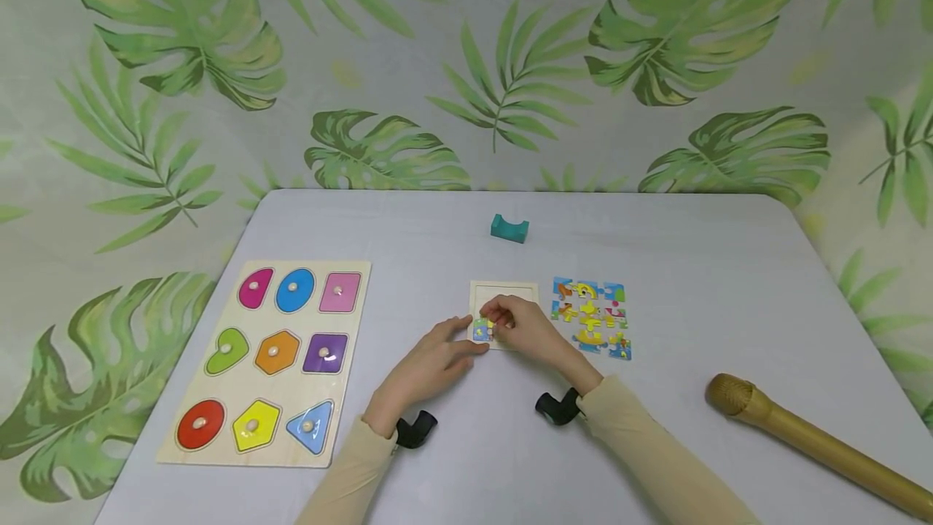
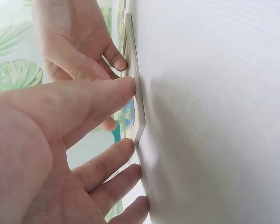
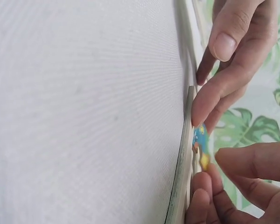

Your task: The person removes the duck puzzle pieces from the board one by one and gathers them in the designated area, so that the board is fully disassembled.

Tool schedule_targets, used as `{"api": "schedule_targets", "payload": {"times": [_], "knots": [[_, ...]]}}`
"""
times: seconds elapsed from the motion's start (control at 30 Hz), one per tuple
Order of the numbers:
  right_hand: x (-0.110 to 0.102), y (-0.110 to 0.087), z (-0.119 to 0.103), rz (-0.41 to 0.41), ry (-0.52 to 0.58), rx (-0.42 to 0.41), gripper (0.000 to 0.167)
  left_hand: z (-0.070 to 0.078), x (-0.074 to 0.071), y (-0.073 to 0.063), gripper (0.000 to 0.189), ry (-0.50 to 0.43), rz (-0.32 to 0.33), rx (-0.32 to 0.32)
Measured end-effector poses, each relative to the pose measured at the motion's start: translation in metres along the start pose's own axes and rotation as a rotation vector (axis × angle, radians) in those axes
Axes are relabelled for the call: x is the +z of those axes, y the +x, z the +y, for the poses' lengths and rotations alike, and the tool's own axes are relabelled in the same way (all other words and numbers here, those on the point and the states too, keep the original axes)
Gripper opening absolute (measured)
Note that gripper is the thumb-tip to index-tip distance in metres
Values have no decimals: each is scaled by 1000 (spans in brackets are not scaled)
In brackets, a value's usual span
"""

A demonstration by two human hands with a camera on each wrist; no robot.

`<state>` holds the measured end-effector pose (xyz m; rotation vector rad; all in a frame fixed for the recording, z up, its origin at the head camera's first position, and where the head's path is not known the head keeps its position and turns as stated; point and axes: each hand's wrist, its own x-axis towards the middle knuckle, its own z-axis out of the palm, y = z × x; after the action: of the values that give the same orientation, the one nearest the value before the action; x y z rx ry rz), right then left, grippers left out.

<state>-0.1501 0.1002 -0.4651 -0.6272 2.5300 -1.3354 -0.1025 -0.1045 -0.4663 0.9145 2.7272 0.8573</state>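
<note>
A small wooden puzzle tray (image 1: 503, 285) lies flat on the table, with a blue, green and yellow puzzle piece (image 1: 481, 329) in its near left corner. My right hand (image 1: 528, 330) reaches over the tray and pinches at this piece's right side; in the right wrist view the fingertips hide part of the piece (image 3: 199, 136). With fairly straight fingers, my left hand (image 1: 430, 363) touches the tray's left and near edges around that corner. Several loose jigsaw pieces (image 1: 590, 321) lie in rows just right of the tray.
At the left lies a large wooden shape board (image 1: 338, 383) with knobbed coloured shapes. A teal curved block (image 1: 509, 230) stands behind the tray. The gold microphone (image 1: 794, 432) lies at the right, reaching past the frame's lower corner. Leaf-patterned cloth (image 1: 539, 63) hangs behind the table.
</note>
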Motion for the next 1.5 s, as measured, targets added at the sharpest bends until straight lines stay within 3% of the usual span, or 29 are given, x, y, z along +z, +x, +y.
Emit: {"api": "schedule_targets", "payload": {"times": [0.57, 0.8, 1.17, 1.5], "knots": [[0, 6, 0, 18, -19, -27, 21, -1, 0, 0, 29, -3, -4, 11], [-24, -5, 6, 40, 52, 83, 17, 1, 1, 0, 29, -12, -19, -16], [-68, -35, 34, 122, 1, 85, 12, 1, 1, -2, 29, -9, -26, -46], [-78, -50, 46, 129, -42, 128, 13, 2, 1, -1, 29, -23, -10, -34]]}}
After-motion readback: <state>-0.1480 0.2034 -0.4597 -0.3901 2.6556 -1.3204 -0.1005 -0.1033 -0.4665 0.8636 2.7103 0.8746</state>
